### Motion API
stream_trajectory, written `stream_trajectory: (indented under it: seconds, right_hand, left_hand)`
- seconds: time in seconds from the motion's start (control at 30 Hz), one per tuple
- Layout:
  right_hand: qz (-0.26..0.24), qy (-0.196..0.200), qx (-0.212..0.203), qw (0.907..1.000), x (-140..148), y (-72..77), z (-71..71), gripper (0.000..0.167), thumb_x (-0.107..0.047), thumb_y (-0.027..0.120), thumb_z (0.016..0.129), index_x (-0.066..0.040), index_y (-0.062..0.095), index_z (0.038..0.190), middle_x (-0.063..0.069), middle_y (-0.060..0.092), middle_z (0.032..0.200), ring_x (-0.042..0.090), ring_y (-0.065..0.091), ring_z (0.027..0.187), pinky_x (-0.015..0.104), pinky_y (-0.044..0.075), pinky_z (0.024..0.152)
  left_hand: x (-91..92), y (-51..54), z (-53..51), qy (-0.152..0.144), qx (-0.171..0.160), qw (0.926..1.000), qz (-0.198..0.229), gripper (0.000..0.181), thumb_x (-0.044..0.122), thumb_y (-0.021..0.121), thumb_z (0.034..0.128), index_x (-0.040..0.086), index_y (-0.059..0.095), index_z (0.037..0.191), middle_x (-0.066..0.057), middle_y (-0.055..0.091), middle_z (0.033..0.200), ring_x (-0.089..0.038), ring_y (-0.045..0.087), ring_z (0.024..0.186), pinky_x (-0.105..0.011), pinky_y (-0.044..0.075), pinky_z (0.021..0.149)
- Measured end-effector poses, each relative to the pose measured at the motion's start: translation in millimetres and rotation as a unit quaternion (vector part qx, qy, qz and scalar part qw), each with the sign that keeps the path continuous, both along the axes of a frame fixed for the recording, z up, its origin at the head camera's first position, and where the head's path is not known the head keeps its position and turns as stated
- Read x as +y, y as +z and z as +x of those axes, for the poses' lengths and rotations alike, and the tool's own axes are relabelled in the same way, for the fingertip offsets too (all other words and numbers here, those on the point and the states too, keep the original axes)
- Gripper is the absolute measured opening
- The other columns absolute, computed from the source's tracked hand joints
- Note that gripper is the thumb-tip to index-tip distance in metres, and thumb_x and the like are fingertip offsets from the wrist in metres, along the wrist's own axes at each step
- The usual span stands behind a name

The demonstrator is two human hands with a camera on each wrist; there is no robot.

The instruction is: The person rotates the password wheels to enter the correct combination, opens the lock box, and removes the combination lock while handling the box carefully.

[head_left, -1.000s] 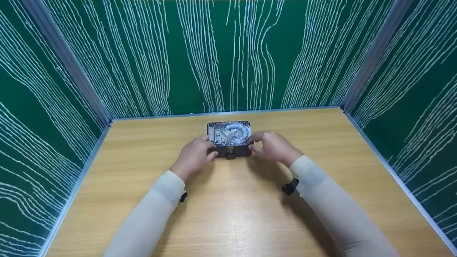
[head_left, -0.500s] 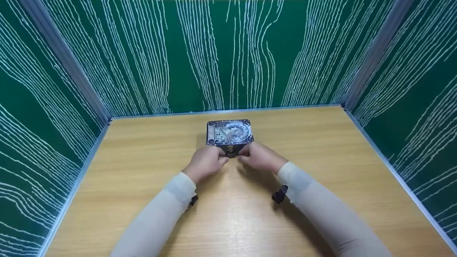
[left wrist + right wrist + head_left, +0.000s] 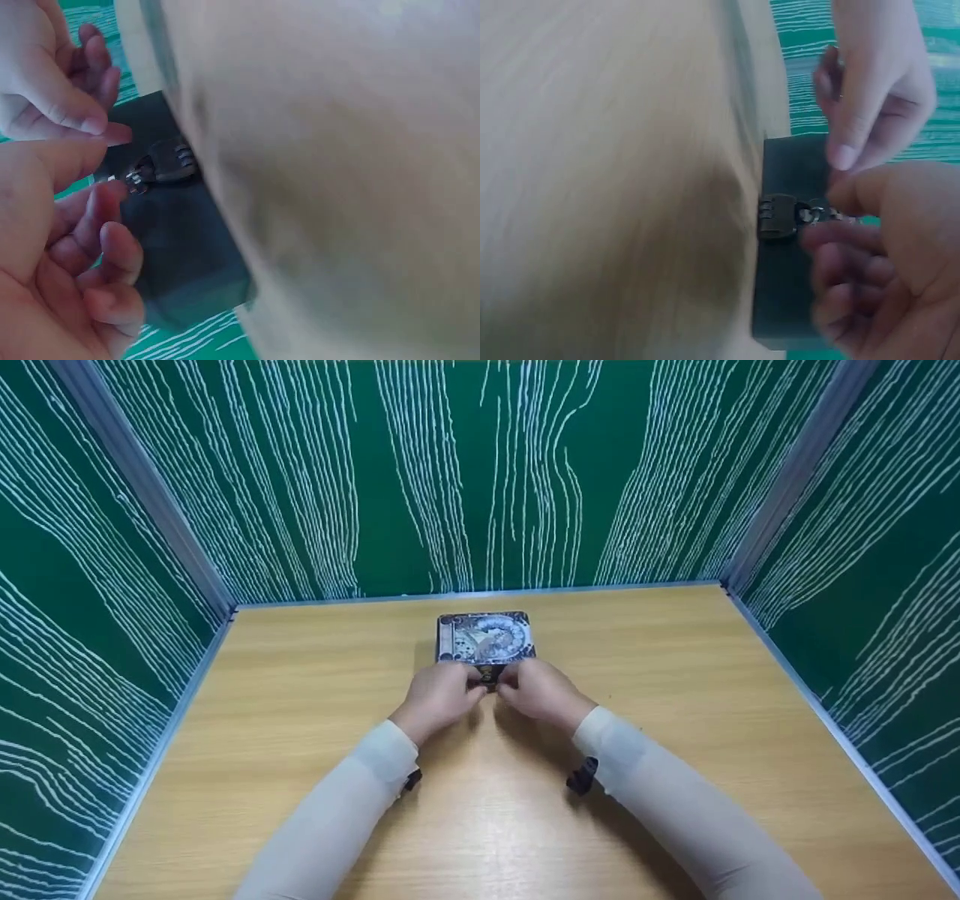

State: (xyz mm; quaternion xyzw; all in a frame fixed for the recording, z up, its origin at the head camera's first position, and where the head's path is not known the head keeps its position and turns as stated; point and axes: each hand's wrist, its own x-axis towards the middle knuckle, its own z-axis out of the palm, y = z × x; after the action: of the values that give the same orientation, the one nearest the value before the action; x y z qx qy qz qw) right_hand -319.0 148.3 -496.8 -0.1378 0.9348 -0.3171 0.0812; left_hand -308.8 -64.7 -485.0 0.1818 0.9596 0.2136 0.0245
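Box (image 3: 484,637) is set at the far middle of the table (image 3: 480,825), picture-printed lid facing up. Left hand (image 3: 441,695) and right hand (image 3: 541,690) are held at its front face, around the brassy clasp (image 3: 486,672). Fingers (image 3: 120,251) are curled on both, thumb and forefinger brought near; whether anything is pinched can't be told. Dark combination padlock (image 3: 172,161) is shown by the wrist views, largely masked in the head view. Dial marks are too small to be read.
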Motion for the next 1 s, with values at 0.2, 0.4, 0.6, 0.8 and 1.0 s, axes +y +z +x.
stream_trajectory:
  seconds: [0.2,0.4,0.6,0.8,1.0]
  right_hand:
    - [-0.011,-0.047,0.1,0.9938,3,12.5,-3.5,0.023,-0.027,0.076,0.109,-0.014,0.082,0.127,0.008,0.079,0.123,0.03,0.078,0.114,0.047,0.066,0.106]
    - [0.07,-0.038,0.142,0.9867,12,6.4,-10.6,0.04,-0.027,0.078,0.108,-0.008,0.078,0.143,0.015,0.067,0.144,0.04,0.064,0.147,0.055,0.049,0.13]
    - [0.072,-0.006,0.187,0.9796,20,2.0,-7.9,0.033,-0.022,0.081,0.104,-0.003,0.083,0.131,0.012,0.07,0.125,0.034,0.069,0.124,0.05,0.06,0.116]
    - [0.084,0.011,0.196,0.9769,23,5.8,0.0,0.031,-0.023,0.083,0.103,-0.003,0.084,0.127,0.01,0.069,0.119,0.029,0.068,0.111,0.046,0.063,0.106]
    - [0.079,0.008,0.207,0.9751,22,7.0,7.0,0.029,-0.023,0.08,0.104,-0.005,0.085,0.126,0.01,0.071,0.118,0.029,0.07,0.109,0.046,0.064,0.105]
  left_hand:
    - [-12.9,14.9,-13.6,0.006,0.107,0.9924,-0.062,0.036,0.034,0.082,0.1059,0.015,0.082,0.137,-0.012,0.068,0.151,-0.033,0.059,0.145,-0.053,0.054,0.124]
    - [-18.7,11.9,-19.1,-0.005,0.092,0.9906,-0.101,0.038,0.033,0.08,0.1081,0.016,0.08,0.142,-0.014,0.065,0.162,-0.04,0.059,0.153,-0.058,0.05,0.129]
    - [-17.2,9.6,-10.4,-0.018,0.11,0.9882,-0.105,0.032,0.032,0.08,0.1075,0.015,0.084,0.135,-0.01,0.075,0.138,-0.032,0.069,0.126,-0.051,0.06,0.114]
    - [-15.2,14.0,-0.1,-0.024,0.112,0.9867,-0.115,0.029,0.034,0.082,0.1061,0.015,0.086,0.127,-0.009,0.077,0.129,-0.029,0.07,0.118,-0.05,0.061,0.111]
    - [-12.4,11.5,5.7,-0.008,0.128,0.9851,-0.115,0.029,0.036,0.082,0.1061,0.012,0.086,0.123,-0.012,0.077,0.136,-0.031,0.07,0.125,-0.051,0.061,0.114]
